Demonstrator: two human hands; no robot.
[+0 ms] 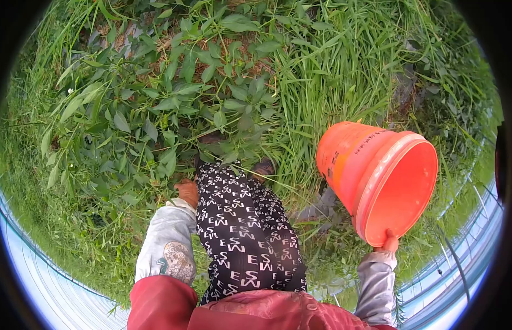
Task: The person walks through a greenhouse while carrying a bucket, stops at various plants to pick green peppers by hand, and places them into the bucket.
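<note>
At the right, an orange bucket (349,154) hangs tilted, its open mouth facing back toward me, and no contents show inside. My right hand (389,243) grips its lower rim, with the thumb over the edge. My left hand (187,191) is beside my left leg, low among the leaves of a green plant (151,129). Its fingers are mostly hidden by foliage, so I cannot make out whether it holds anything. Grey sleeves cover both forearms.
My legs in black patterned trousers (239,231) stand in the middle, with a dark shoe (263,168) partly under leaves. Tall grass (333,66) grows ahead and to the right. Dark sheeting (316,208) shows near the bucket. Pale curved structures line both lower edges.
</note>
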